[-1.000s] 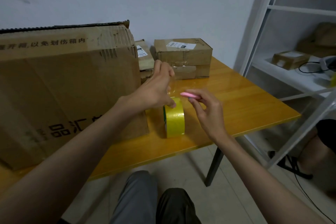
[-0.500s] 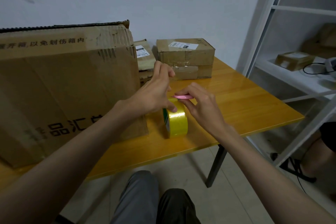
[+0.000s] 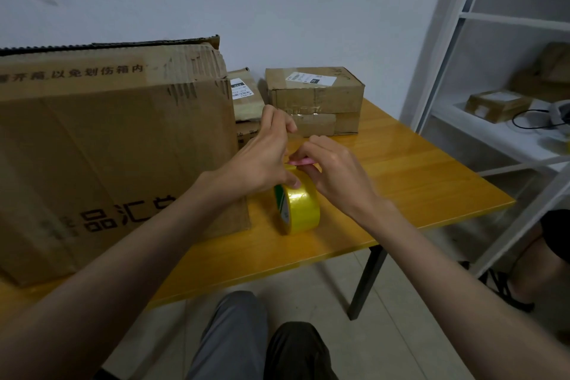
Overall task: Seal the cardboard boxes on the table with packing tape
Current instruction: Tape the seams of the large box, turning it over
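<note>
A roll of yellow packing tape (image 3: pixel 300 208) stood on edge on the orange wooden table (image 3: pixel 416 182), just beside the lower right corner of a large cardboard box (image 3: pixel 114 145) printed with black characters. The person's left hand (image 3: pixel 262 157) came in from 8 o'clock, its thumb pressed on the top of the roll and its raised fingers pinching what looked like a pulled-up strip of clear tape, too faint to make out fully. The right hand (image 3: pixel 334 173), reaching from 4 o'clock, had its fingers curled round a small pink tool (image 3: pixel 303 161) held flat across the top of the roll, at 12 o'clock from the tape's centre, so that the roll sat directly beneath both grips. At 12 o'clock beyond the hands, two small taped boxes (image 3: pixel 314 100) were stacked near the wall, with another labelled parcel (image 3: pixel 245 94) wedged between them and the large box. At 3 o'clock a white shelf unit (image 3: pixel 481 129) carried a further small carton (image 3: pixel 495 105).
</note>
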Demonstrator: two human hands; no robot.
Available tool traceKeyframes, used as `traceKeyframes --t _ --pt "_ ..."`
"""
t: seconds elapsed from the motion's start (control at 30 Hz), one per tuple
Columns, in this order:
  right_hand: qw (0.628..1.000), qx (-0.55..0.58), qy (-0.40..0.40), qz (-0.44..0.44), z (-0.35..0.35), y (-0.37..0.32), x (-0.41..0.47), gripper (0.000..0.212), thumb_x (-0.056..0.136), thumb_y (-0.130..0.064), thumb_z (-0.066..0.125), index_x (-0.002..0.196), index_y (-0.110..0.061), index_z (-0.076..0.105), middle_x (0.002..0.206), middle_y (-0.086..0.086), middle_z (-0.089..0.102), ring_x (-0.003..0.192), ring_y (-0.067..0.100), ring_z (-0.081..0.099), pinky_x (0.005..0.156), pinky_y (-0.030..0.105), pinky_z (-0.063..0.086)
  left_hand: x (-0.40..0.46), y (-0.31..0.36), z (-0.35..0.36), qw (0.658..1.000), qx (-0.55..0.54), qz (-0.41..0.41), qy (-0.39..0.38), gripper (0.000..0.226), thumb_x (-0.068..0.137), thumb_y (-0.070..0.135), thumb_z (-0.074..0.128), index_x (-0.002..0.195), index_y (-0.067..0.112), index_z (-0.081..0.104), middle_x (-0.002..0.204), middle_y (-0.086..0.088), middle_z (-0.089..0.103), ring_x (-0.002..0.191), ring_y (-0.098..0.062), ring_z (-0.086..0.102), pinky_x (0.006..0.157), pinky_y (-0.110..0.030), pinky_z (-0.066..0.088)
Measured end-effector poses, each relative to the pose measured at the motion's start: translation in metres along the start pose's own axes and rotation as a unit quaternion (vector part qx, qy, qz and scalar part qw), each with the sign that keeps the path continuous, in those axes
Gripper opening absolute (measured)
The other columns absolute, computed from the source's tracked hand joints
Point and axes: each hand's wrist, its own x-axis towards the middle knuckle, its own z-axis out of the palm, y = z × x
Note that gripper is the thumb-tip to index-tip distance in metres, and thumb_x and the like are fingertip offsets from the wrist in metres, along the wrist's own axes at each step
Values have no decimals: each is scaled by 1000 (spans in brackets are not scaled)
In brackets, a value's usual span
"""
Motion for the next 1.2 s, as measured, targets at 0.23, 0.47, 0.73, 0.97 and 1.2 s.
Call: traceKeyframes --t 0.23,0.47,0.73,0.97,1.2 --pt "999 -13 -30 4 -4 -1 8 10 87 -5 75 96 -9 73 89 3 66 83 22 60 63 46 53 1 -1 1 1000 -2 -9 7 78 65 21 94 113 22 33 119 3 26 82 -6 48 65 -19 45" --pt "999 -21 -46 -7 -7 -3 13 12 85 -2 76 94 -10 74 88 3 68 82 23 61 63 46 54 -2 2 -1 1000 -7 -21 11 79 66 20 94 119 18 37 118 3 27 86 -7 51 73 -26 53" --pt "998 -18 -54 -7 -10 -2 14 9 87 -7 77 95 -11 76 89 2 70 83 22 63 65 47 55 -2 4 0 1000 -6 -25 9 77 67 19 94 119 18 37 120 2 26 89 -8 51 76 -25 54" --pt "999 -19 -50 -5 -9 1 12 8 87 -9 77 94 -12 76 87 0 68 81 22 60 63 46 53 -2 6 -1 1000 -5 -27 8 79 66 20 94 120 18 36 121 3 26 90 -6 50 78 -26 53" --pt "998 -34 -47 4 -11 11 11 4 90 -13 75 94 -13 75 86 -1 66 81 21 58 62 46 52 -2 4 0 1000 -5 -26 10 82 64 21 95 119 20 35 119 4 25 90 -7 48 71 -20 46"
